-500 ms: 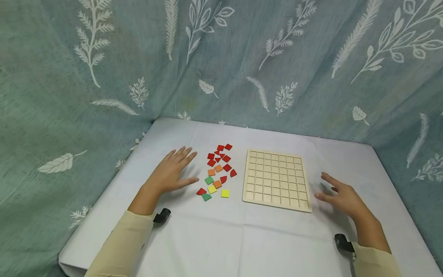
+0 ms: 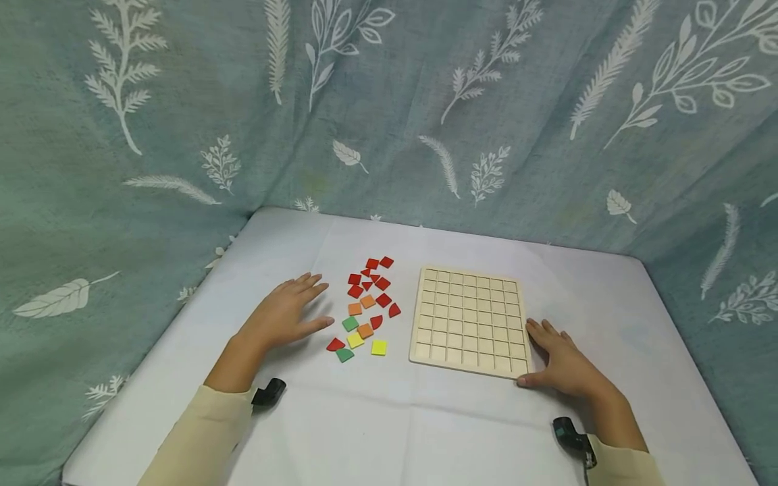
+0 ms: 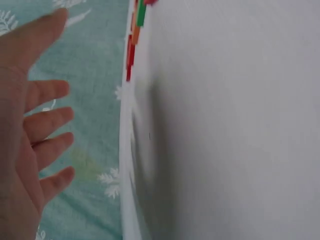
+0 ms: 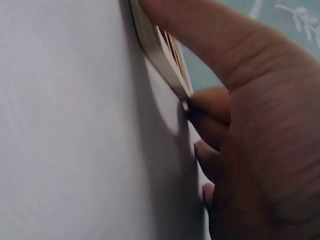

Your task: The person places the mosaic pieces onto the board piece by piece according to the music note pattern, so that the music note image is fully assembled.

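Note:
A pale wooden grid board (image 2: 471, 320) with square cells lies flat on the white table. At its right edge is my right hand (image 2: 565, 361), thumb by the near right corner and fingers spread along the side. In the right wrist view the thumb and index finger touch the board's corner (image 4: 167, 67). My left hand (image 2: 282, 314) hovers with spread fingers, holding nothing, left of several small flat pieces. Among these are red squares (image 2: 383, 300), red triangles, red quarter circles (image 2: 377, 322), orange squares (image 2: 365, 331), green pieces (image 2: 350, 324) and yellow squares (image 2: 379, 347).
A white cloth (image 2: 340, 432) covers the table. Green leaf-patterned curtains (image 2: 389, 101) hang behind it and along its sides. Each wrist carries a small black camera, such as the left one (image 2: 269, 393).
My right hand has moved left, from beside the board to contact with its near right corner. The left hand stays beside the pieces. The whole view has shifted slightly.

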Available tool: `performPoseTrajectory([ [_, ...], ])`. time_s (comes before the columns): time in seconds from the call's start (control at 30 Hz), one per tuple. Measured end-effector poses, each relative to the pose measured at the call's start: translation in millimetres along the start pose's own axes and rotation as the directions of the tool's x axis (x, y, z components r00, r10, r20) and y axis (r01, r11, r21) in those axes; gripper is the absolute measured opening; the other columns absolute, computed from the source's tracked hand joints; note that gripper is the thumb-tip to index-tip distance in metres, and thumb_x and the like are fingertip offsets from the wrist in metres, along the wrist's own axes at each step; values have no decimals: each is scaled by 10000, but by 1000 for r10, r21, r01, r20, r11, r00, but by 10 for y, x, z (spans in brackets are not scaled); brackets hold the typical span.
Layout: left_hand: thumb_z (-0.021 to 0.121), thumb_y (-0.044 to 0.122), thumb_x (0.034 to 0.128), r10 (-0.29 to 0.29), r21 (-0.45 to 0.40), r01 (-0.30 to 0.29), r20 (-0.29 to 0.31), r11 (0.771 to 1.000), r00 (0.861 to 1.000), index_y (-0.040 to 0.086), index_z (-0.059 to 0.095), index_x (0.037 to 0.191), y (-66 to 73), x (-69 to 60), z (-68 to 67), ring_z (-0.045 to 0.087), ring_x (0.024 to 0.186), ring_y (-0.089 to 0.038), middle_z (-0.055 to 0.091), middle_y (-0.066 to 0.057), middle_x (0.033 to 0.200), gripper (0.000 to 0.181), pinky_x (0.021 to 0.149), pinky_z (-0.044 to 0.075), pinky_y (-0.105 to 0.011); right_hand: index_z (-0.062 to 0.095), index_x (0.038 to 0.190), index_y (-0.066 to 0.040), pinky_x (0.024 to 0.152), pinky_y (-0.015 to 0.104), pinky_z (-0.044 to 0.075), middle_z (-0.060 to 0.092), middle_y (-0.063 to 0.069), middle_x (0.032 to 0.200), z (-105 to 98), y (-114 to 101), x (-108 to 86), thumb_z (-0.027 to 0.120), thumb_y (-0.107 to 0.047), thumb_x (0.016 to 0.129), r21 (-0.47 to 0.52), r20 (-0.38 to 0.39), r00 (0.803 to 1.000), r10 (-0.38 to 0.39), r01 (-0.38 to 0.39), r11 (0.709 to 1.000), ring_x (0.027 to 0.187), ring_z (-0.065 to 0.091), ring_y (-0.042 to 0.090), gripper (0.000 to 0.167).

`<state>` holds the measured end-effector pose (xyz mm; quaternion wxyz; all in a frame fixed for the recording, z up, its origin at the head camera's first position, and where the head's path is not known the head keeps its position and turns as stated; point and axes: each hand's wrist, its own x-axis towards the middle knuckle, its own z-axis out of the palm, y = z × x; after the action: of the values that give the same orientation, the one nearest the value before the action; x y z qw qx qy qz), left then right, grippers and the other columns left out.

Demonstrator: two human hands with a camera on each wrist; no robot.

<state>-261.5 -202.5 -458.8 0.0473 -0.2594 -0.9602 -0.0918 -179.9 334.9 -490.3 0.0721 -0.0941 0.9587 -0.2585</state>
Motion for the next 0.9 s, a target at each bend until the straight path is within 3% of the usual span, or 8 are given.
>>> performPoseTrajectory([
  [0.17, 533, 658, 881, -17, -52, 16, -25, 999, 1000, 115, 528, 1408, 3, -99, -43, 374, 1361, -317, 458, -104, 1460, 756, 1072, 296, -531, 232, 1525, 4, 1122, 553, 14, 230, 183, 1567, 49, -141, 88, 770, -691, 632, -60, -27, 996, -86, 84, 995, 1447, 95, 392, 1253],
  [0.23, 564, 602, 898, -62, -112, 60, -15, 992, 998, 111, 555, 1383, 27, -130, -61, 431, 1321, -311, 516, -96, 1407, 690, 1050, 332, -526, 232, 1522, 12, 1116, 569, 8, 236, 201, 1560, 38, -160, 91, 777, -675, 637, -66, -30, 993, -110, 108, 992, 1442, 102, 405, 1247],
  [0.37, 637, 450, 916, -173, -270, 187, 77, 944, 982, 112, 642, 1272, 103, -183, -101, 584, 1104, -272, 665, -50, 1141, 491, 942, 438, -504, 248, 1522, 0, 1124, 547, -7, 242, 209, 1556, 36, -120, 24, 770, -623, 698, -51, -33, 990, -138, 136, 989, 1440, 107, 411, 1158],
  [0.43, 657, 413, 911, -196, -313, 228, 132, 922, 972, 124, 673, 1209, 138, -175, -110, 601, 970, -216, 669, 3, 1006, 415, 866, 476, -459, 272, 1519, -9, 1133, 521, 0, 255, 203, 1553, 34, -81, -12, 751, -582, 754, -42, -50, 988, -146, 144, 989, 1440, 118, 404, 1068],
  [0.53, 690, 372, 895, -172, -354, 227, 181, 907, 968, 141, 695, 1134, 173, -118, -71, 562, 826, -150, 623, 64, 882, 332, 761, 483, -370, 303, 1519, -47, 1125, 555, 44, 276, 194, 1547, -3, -36, -43, 749, -503, 802, 14, -87, 989, -120, 122, 992, 1437, 135, 405, 960],
  [0.7, 736, 306, 868, -109, -431, 201, 229, 880, 967, 175, 710, 1067, 262, -29, 78, 549, 780, -130, 606, 94, 817, 239, 710, 479, -309, 275, 1541, -106, 1046, 679, 126, 236, 170, 1569, -43, 9, -19, 773, -443, 804, 109, -85, 993, -82, 91, 990, 1437, 120, 417, 951],
  [0.8, 724, 280, 882, -77, -481, 182, 230, 857, 970, 190, 713, 1039, 294, -9, 174, 557, 780, -131, 613, 101, 805, 182, 706, 490, -312, 258, 1543, -90, 1090, 625, 82, 220, 174, 1574, 23, 10, 17, 763, -462, 806, 66, -63, 991, -119, 123, 990, 1446, 101, 396, 968],
  [0.9, 707, 268, 895, -87, -510, 185, 210, 840, 974, 213, 713, 1007, 262, -34, 251, 561, 776, -127, 618, 108, 800, 125, 696, 493, -314, 265, 1536, -67, 1127, 549, 22, 220, 184, 1571, 114, -9, 73, 747, -492, 809, 17, -53, 987, -154, 155, 988, 1451, 87, 381, 970],
])
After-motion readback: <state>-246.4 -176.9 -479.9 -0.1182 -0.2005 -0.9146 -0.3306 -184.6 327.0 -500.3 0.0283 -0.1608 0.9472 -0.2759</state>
